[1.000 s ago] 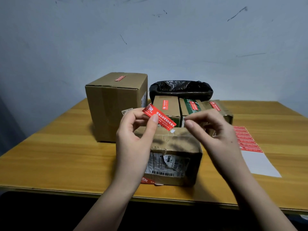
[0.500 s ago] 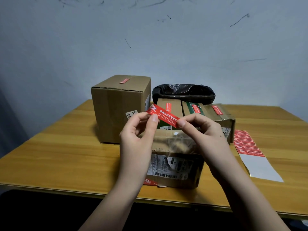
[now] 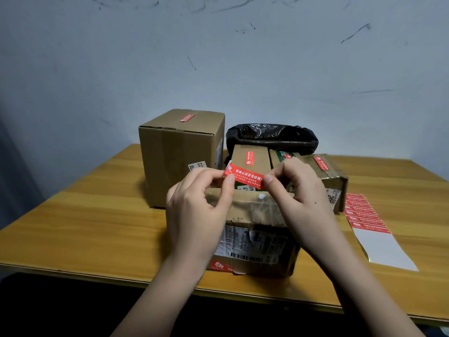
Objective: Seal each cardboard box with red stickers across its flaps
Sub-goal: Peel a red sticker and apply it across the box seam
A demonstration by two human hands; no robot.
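Red sticker point(image 3: 245, 177), long axis left-right, pinched at each end by left hand point(image 3: 196, 210) and right hand point(image 3: 298, 200) fingers, above the nearest cardboard box point(image 3: 255, 237).

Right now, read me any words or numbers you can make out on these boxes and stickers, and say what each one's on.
"请确认封签完好再": white print on the red sticker pinched between the left hand and right hand; its smaller lines are blurred.
"20": label on the right box, partly hidden.
Front box shipping label and barcode: too small.
Sticker sheet, tall box label: unreadable.
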